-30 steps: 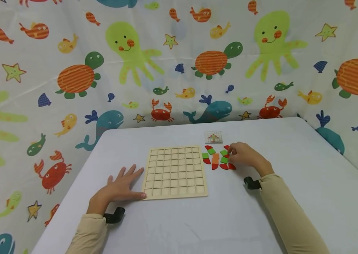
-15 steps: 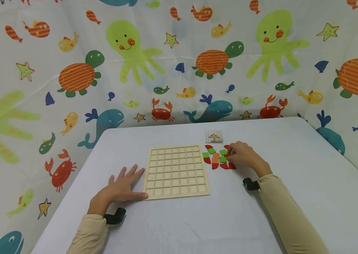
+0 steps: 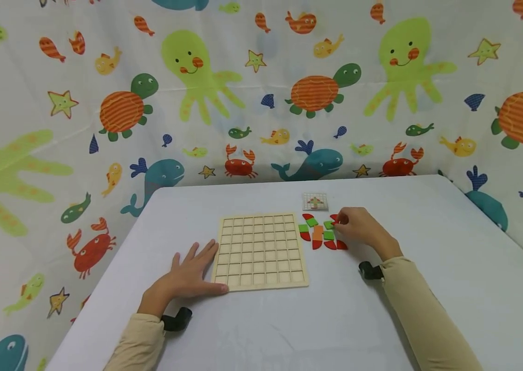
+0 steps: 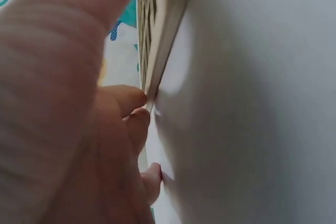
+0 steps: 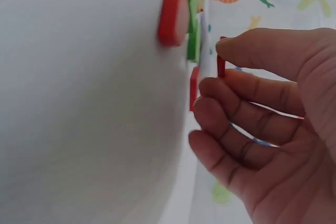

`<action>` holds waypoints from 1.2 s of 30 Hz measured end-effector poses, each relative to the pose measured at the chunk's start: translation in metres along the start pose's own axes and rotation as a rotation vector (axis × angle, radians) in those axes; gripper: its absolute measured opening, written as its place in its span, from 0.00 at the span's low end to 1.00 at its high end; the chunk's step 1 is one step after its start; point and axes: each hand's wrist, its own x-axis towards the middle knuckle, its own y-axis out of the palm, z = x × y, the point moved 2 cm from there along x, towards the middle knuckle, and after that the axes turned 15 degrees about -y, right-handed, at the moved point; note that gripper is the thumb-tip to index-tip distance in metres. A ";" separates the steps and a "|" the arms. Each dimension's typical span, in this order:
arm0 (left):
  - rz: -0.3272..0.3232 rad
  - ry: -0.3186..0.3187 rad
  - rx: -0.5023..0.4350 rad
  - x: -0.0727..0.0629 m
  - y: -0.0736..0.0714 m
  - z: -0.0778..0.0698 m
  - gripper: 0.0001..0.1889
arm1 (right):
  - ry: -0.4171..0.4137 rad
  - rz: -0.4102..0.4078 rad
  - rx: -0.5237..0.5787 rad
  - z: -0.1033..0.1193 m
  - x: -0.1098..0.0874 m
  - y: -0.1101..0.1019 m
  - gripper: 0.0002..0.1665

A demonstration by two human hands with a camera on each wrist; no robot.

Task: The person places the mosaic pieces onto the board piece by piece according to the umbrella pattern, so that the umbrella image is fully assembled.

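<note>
Fingers spread, my left hand (image 3: 187, 278) rests at the left side of a pale wooden grid board (image 3: 259, 252), its thumb on the near left corner. The left wrist view shows fingertips right at the edge of the board (image 4: 167, 40). My right hand (image 3: 358, 226) pinches a small red block (image 5: 221, 66) between thumb and forefinger, over the right side of the loose pieces. The other fingers curl loosely below. Most of the pinched block is hidden by the fingertips.
Right of the board lie several red quarter-round blocks (image 3: 305, 236), green square blocks (image 3: 329, 235) and an orange block (image 3: 318, 232). Behind them lies a small pattern card (image 3: 315, 201). A curtain (image 3: 270, 62) with sea animals hangs behind the white table (image 3: 261, 330).
My right hand has lifted slightly with the red block pinched in its fingers. My left thumb has slid a little further onto the board's corner. The head view has shifted slightly.
</note>
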 end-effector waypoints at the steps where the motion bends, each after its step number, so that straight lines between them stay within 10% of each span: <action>1: -0.001 0.000 0.002 0.000 0.001 -0.001 0.66 | -0.011 -0.012 0.008 0.002 0.000 0.000 0.17; 36: 0.001 -0.012 0.015 0.001 0.006 -0.003 0.65 | -0.548 0.170 -0.018 0.124 0.103 0.075 0.08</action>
